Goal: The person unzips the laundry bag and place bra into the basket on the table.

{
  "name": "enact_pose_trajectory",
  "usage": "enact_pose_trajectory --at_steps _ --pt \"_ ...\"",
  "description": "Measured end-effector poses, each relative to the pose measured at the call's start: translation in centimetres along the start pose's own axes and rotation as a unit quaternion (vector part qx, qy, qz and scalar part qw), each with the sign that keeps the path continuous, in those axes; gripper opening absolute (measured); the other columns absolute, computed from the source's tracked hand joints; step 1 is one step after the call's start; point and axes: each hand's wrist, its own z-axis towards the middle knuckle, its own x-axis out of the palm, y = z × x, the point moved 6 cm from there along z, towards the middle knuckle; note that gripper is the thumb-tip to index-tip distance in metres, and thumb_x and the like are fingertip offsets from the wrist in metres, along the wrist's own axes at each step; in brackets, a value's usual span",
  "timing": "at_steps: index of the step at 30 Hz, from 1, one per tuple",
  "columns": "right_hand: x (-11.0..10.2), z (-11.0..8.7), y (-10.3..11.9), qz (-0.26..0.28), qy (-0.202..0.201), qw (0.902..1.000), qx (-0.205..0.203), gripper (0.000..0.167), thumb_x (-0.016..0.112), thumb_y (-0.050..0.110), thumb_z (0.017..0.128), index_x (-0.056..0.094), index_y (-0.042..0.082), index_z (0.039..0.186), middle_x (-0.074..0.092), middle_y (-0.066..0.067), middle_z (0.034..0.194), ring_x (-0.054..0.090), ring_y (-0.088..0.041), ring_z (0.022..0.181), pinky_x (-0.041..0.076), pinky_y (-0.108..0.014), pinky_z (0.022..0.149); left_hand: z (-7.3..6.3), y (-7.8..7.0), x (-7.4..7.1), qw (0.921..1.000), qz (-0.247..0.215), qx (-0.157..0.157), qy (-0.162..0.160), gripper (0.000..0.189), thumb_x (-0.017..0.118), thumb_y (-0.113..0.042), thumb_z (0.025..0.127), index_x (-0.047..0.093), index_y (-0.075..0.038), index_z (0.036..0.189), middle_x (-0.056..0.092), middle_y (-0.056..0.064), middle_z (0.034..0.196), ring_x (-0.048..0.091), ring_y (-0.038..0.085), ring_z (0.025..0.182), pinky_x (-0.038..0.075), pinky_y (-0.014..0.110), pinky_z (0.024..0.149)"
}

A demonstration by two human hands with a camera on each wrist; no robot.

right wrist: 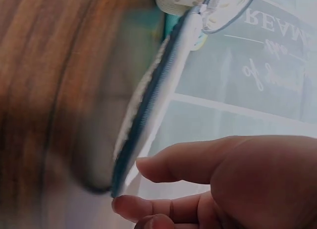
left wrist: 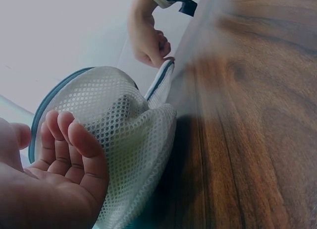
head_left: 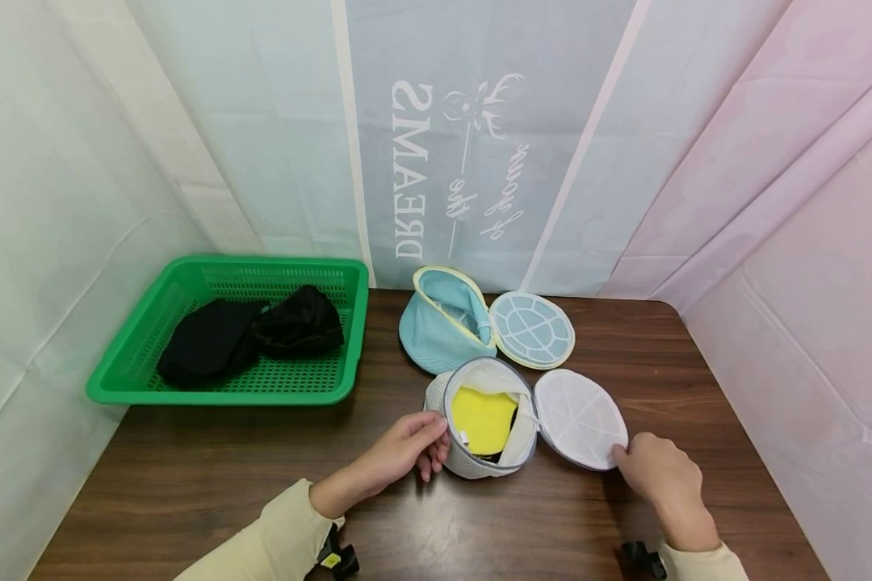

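Note:
A white mesh laundry bag (head_left: 479, 466) with a grey-rimmed round opening stands on the table, a yellow fabric item (head_left: 483, 420) with a small white tag inside it. Something black shows beneath the yellow item. At the bag's left rim is my left hand (head_left: 410, 446), the rim between its thumb and curled fingers; its palm shows in the left wrist view. My right hand (head_left: 661, 476) pinches the outer edge of the bag's round lid (head_left: 580, 418) between thumb and forefinger. That lid is folded open to the right, its edge tilted off the table in the right wrist view.
Behind the white bag stands a light blue mesh laundry bag (head_left: 436, 339) with yellow trim, its round lid (head_left: 531, 330) open to the right. A green plastic basket (head_left: 232, 397) at the left holds black fabric items (head_left: 211, 343). Curtains (head_left: 480, 161) enclose the wooden table (head_left: 262, 452).

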Motion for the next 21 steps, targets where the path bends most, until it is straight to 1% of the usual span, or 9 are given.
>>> enact_pose_trajectory --at_steps 3,6,8,10,13,16,19,21 --pt "-0.6 -0.2 0.3 0.005 -0.023 0.9997 -0.007 0.039 0.056 0.034 0.098 0.065 0.000 0.081 0.058 -0.011 0.068 0.054 -0.028 0.062 0.046 -0.048 0.054 0.0 -0.2 0.1 1.0000 0.004 0.002 0.003 0.035 0.043 -0.021 0.111 0.054 0.009 0.095 0.058 0.002 0.079 0.056 0.013 0.066 0.050 0.020 0.055" --pt "-1.1 -0.6 1.1 0.018 -0.050 0.9983 -0.023 0.037 0.057 0.035 0.098 0.062 0.006 0.075 0.056 -0.008 0.064 0.052 -0.026 0.059 0.043 -0.044 0.050 0.0 -0.7 0.1 0.9999 0.013 0.011 0.002 0.037 0.043 -0.021 0.111 0.053 0.010 0.092 0.056 0.002 0.078 0.055 0.012 0.065 0.048 0.020 0.054" --pt "-1.4 -1.1 1.9 0.029 -0.065 0.9966 -0.040 0.037 0.058 0.035 0.098 0.059 0.010 0.072 0.054 -0.005 0.062 0.050 -0.024 0.057 0.040 -0.041 0.047 0.0 -1.1 0.1 0.9997 0.017 0.017 -0.005 0.038 0.043 -0.020 0.111 0.052 0.011 0.090 0.054 0.001 0.076 0.052 0.010 0.062 0.044 0.019 0.051" --pt "-1.4 -1.6 3.1 0.039 -0.069 0.9950 -0.061 0.037 0.059 0.036 0.100 0.059 0.012 0.071 0.051 -0.003 0.060 0.048 -0.022 0.055 0.037 -0.038 0.046 0.0 -1.5 0.0 0.9996 0.015 0.020 -0.017 0.039 0.044 -0.019 0.110 0.050 0.013 0.089 0.051 0.000 0.074 0.048 0.008 0.059 0.040 0.018 0.050" --pt "-1.0 -2.3 4.9 0.050 -0.064 0.9921 -0.095 0.041 0.059 0.038 0.101 0.057 0.015 0.068 0.047 0.001 0.059 0.045 -0.019 0.055 0.034 -0.035 0.047 0.1 -2.3 0.0 0.9992 0.004 0.028 -0.028 0.038 0.045 -0.018 0.109 0.048 0.014 0.088 0.049 0.000 0.072 0.044 0.007 0.058 0.035 0.017 0.049" --pt "-0.3 -2.6 6.6 0.070 -0.054 0.9887 -0.121 0.046 0.059 0.041 0.102 0.052 0.016 0.064 0.042 0.004 0.057 0.041 -0.015 0.053 0.032 -0.033 0.047 0.1 -3.2 0.1 0.9987 0.000 0.044 -0.026 0.036 0.046 -0.016 0.109 0.049 0.013 0.088 0.049 0.000 0.074 0.044 0.007 0.061 0.035 0.017 0.051" --pt "0.7 -2.7 8.0 0.104 -0.033 0.9847 -0.136 0.050 0.057 0.046 0.103 0.052 0.017 0.062 0.043 0.005 0.056 0.041 -0.013 0.052 0.033 -0.031 0.049 0.2 -4.1 0.3 0.9963 0.013 0.082 -0.024 0.031 0.048 -0.013 0.108 0.051 0.009 0.087 0.049 0.001 0.074 0.045 0.008 0.063 0.036 0.017 0.052" --pt "1.2 -2.8 8.7 0.131 -0.013 0.9811 -0.141 0.051 0.055 0.047 0.103 0.056 0.016 0.063 0.047 0.006 0.057 0.043 -0.012 0.053 0.036 -0.031 0.051 0.1 -4.8 0.6 0.9921 0.032 0.118 -0.029 0.026 0.050 -0.009 0.107 0.053 0.006 0.086 0.049 0.001 0.073 0.045 0.009 0.062 0.037 0.018 0.052"
